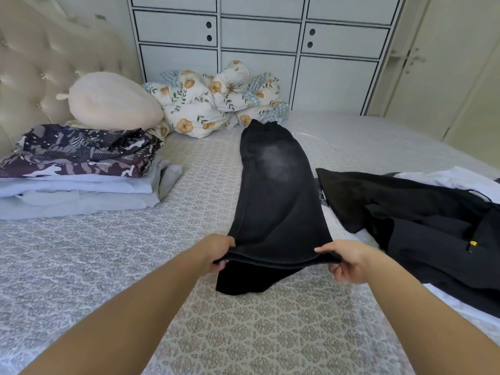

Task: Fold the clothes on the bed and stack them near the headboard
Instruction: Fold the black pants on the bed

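Black faded jeans point(276, 190) lie lengthwise down the middle of the bed, legs laid together, waist end far from me. My left hand point(217, 251) grips the near hem at its left corner, and my right hand point(347, 259) grips the right corner. The hem end is lifted slightly off the bed, with a lower layer hanging beneath it. A stack of folded clothes point(78, 174) sits at the left by the tufted headboard point(35, 66), a dark camouflage-patterned piece on top of pale blue ones.
A heap of unfolded black and white garments point(422, 220) lies on the right side of the bed. A cream plush pillow point(111, 102) and a bunched floral quilt point(213, 101) sit at the far end. White cabinets point(259, 39) stand behind the bed.
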